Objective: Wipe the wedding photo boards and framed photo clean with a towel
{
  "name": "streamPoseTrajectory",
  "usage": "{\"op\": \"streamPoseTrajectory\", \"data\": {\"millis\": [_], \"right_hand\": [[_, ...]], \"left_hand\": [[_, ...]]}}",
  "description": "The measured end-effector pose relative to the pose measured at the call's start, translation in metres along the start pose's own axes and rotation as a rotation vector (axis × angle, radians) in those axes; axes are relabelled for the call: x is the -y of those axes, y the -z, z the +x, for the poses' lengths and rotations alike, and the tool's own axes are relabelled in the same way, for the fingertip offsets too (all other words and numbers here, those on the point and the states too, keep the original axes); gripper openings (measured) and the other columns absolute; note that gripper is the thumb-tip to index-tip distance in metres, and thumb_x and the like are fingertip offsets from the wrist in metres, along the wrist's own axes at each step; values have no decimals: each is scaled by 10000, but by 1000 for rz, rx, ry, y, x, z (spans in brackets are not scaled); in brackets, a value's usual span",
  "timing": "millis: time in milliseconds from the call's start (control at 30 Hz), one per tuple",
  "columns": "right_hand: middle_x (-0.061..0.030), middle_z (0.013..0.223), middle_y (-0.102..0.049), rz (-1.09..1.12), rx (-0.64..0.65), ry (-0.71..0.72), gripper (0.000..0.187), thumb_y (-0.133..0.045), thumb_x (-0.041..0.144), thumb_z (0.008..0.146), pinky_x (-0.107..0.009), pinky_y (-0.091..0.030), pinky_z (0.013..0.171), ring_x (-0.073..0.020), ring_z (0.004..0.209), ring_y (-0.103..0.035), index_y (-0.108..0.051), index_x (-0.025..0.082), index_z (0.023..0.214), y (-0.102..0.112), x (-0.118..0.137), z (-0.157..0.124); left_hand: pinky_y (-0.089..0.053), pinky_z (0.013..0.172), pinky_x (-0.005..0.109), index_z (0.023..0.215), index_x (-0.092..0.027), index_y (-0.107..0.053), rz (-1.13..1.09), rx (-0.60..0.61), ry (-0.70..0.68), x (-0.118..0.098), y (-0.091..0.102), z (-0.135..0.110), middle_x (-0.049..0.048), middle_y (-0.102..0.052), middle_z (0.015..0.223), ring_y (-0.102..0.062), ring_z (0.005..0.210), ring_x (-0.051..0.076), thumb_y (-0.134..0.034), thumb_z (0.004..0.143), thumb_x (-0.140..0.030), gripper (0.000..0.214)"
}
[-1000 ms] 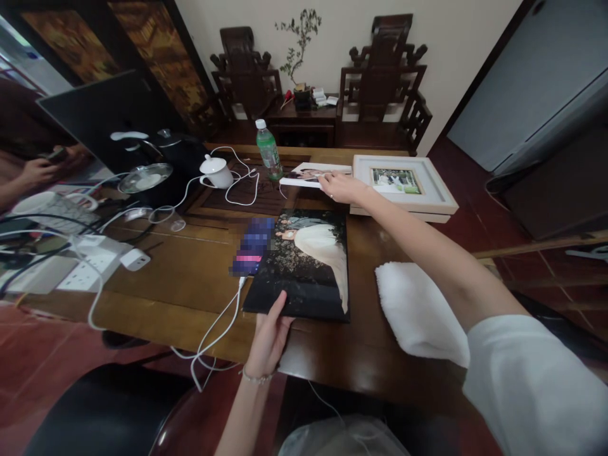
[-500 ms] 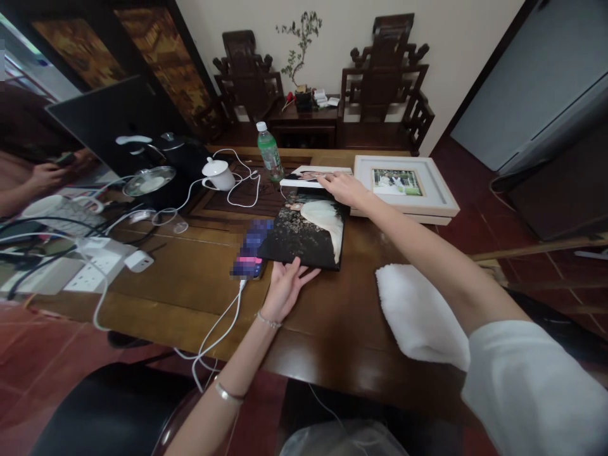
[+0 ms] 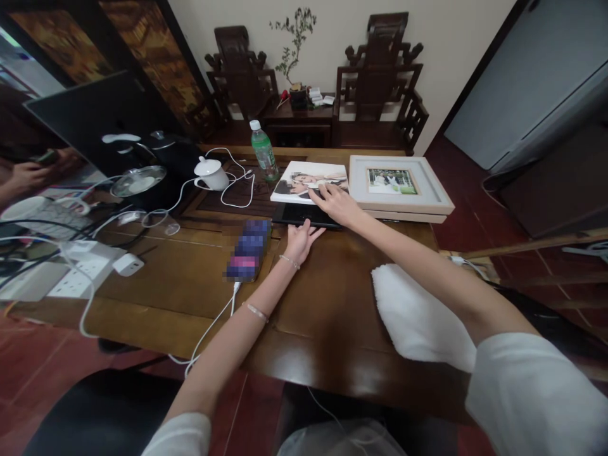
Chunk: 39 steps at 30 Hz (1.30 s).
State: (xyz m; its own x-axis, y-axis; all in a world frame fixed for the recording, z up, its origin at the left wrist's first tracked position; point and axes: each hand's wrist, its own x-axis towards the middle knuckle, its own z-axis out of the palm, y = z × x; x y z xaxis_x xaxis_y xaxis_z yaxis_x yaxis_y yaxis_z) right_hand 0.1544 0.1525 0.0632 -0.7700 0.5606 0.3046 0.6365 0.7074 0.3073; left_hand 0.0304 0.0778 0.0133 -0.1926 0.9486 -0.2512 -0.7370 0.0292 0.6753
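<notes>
In the head view, my left hand [image 3: 301, 242] is at the near edge of a black photo panel [image 3: 304, 214], its thumb on top and other fingers partly hidden along the edge. Most of that panel's picture is covered by a white-edged photo panel [image 3: 297, 180], which lies over its far part. My right hand [image 3: 335, 201] rests on the near right of this upper panel, fingers stretched over its printed top. A framed photo [image 3: 399, 187] in a pale, thick frame lies just right of the panels. A phone [image 3: 249, 250], blurred on screen, is plugged in left of my left hand.
Behind the panels stands a green-labelled bottle [image 3: 265, 152], left of it a white lidded cup [image 3: 210, 174]. Power strips [image 3: 85, 269], cables and a pot [image 3: 140, 183] crowd the left. A white fluffy cloth [image 3: 418, 316] lies at right. Another person's hand [image 3: 31, 172] shows far left.
The black panel has moved away from me, and its picture is now mostly covered. The white-edged panel, tilted earlier, lies flatter with its picture showing. My right hand is now on its top.
</notes>
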Motion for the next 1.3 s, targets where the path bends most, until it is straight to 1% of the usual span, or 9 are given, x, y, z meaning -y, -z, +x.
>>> {"op": "streamPoseTrajectory", "data": {"millis": [200, 367, 467, 633, 767, 867, 1000, 1200, 1300], "right_hand": [[-256, 1303, -548, -4, 10, -13, 456, -286, 79, 938, -522, -415, 981, -315, 1228, -496, -427, 76, 1372, -17, 7, -3], [-285, 1372, -474, 58, 89, -79, 476, -270, 82, 939, -548, -358, 1019, -351, 1286, -440, -413, 56, 1392, -21, 15, -3], [-312, 1404, -415, 118, 128, -93, 497, -285, 79, 925, -557, -318, 1038, -383, 1319, -385, -382, 23, 1409, -17, 18, -1], [-248, 1380, -474, 295, 208, -47, 513, -398, 106, 880, -531, -343, 1029, -361, 1299, -410, -422, 54, 1390, -2, 6, -4], [-142, 1222, -627, 422, 55, -54, 400, -391, 119, 884, -490, -393, 997, -287, 1164, -544, -587, 147, 1232, 21, -23, -32], [-89, 1128, -676, 424, -160, -273, 370, -394, 134, 873, -495, -395, 1001, -261, 1081, -594, -636, 187, 1148, 35, -59, -76], [-144, 1072, -680, 304, -339, -741, 353, -436, 200, 839, -453, -447, 932, -280, 1017, -607, -660, 140, 1105, 35, -115, -143], [-188, 1139, -630, 414, -158, -1250, 491, -547, 375, 768, -496, -440, 904, -341, 1055, -564, -595, 113, 1182, 6, -150, -194], [-147, 1025, -656, 598, -118, -1329, 425, -481, 420, 796, -461, -485, 794, -306, 922, -596, -627, 147, 1087, -5, -147, -195]], "left_hand": [[-528, 930, 484, 1053, -194, -442, 4, -69, 39, 14, -15, 26, 90, -601, 1249, -626, 1135, 240, -490, 911, -8, 239], [-543, 918, 434, 1015, -124, -502, 170, -32, 182, 7, -12, 35, 137, -682, 1047, -692, 996, 240, -532, 869, -7, 189], [-530, 943, 397, 1008, -90, -573, 246, 91, 316, -9, -8, 35, 159, -695, 925, -701, 956, 245, -532, 860, -60, 157], [-548, 910, 377, 1166, -101, -551, 246, 75, 328, -20, -6, 38, 224, -672, 1027, -680, 1019, 273, -505, 949, -337, 324], [-591, 817, 313, 1214, -20, -500, 233, 96, 341, -18, -9, 41, 282, -650, 1085, -689, 1004, 282, -476, 972, -251, 335], [-607, 763, 279, 1260, -7, -450, 225, 61, 371, -19, -10, 44, 313, -627, 1121, -693, 997, 297, -510, 960, -226, 376], [-611, 745, 258, 1273, -17, -432, 243, 24, 376, -20, -12, 49, 328, -601, 1167, -690, 1003, 304, -542, 943, -202, 395], [-606, 724, 235, 1303, -21, -418, 294, -20, 381, -22, -18, 55, 331, -596, 1185, -696, 990, 291, -565, 924, -161, 430], [-600, 705, 215, 1284, -11, -456, 329, -43, 420, -28, -20, 57, 333, -608, 1162, -696, 993, 288, -600, 906, -201, 447]]}}
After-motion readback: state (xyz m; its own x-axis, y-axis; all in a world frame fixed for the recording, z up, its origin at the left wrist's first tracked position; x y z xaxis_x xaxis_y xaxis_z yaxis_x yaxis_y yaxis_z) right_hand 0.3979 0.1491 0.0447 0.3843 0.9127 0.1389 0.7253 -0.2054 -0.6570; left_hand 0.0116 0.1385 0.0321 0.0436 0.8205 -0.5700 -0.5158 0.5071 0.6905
